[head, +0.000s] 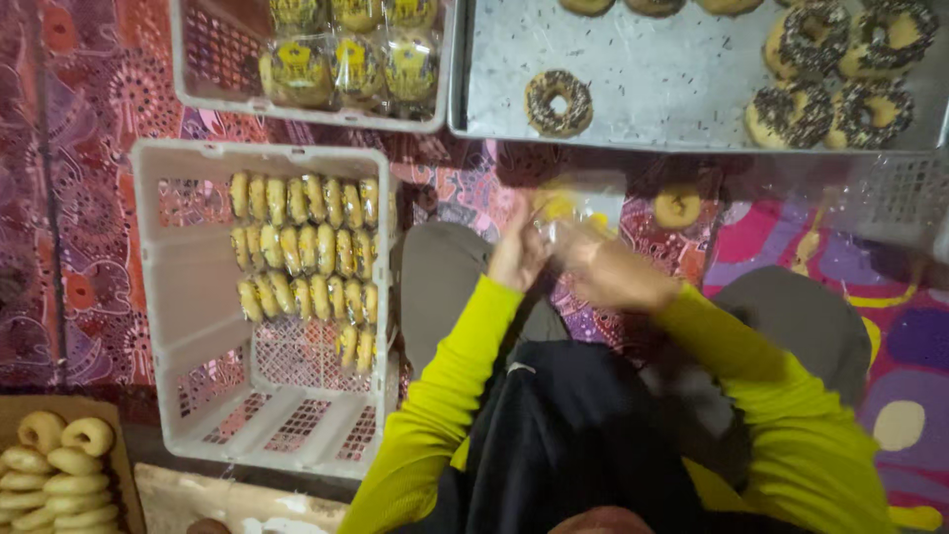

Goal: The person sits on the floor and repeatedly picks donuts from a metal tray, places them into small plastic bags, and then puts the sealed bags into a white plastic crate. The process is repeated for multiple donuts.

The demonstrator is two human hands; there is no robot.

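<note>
Two hands meet over the person's lap, both working a clear plastic bag (583,213) with something yellow inside it (the blur makes it hard to say more, though it looks like a doughnut going into its wrapper). The left hand (518,255) is closed, fingers curled and pinching the near edge of the bag; the right hand (618,269) is smeared by motion, pressed against the bag from the other side, and I cannot tell how its fingers are set. The bag sits just above the knees, in front of the steel tray (672,89), where one chocolate-sprinkled doughnut (559,102) lies alone at the near left and several more crowd the far right. A single plain doughnut (677,207) rests on the patterned cloth (89,198) just right of the bag. As for progress, the white crate (188,297) to the left holds three full rows of bagged doughnuts (301,247) and the start of a fourth, with about half its floor bare; another crate (213,79) beyond it carries wrapped packs. By that reckoning a good share is packed, yet the doughnuts left on the tray and the pale rings in the cardboard box (109,415) at the lower left remain unwrapped.
</note>
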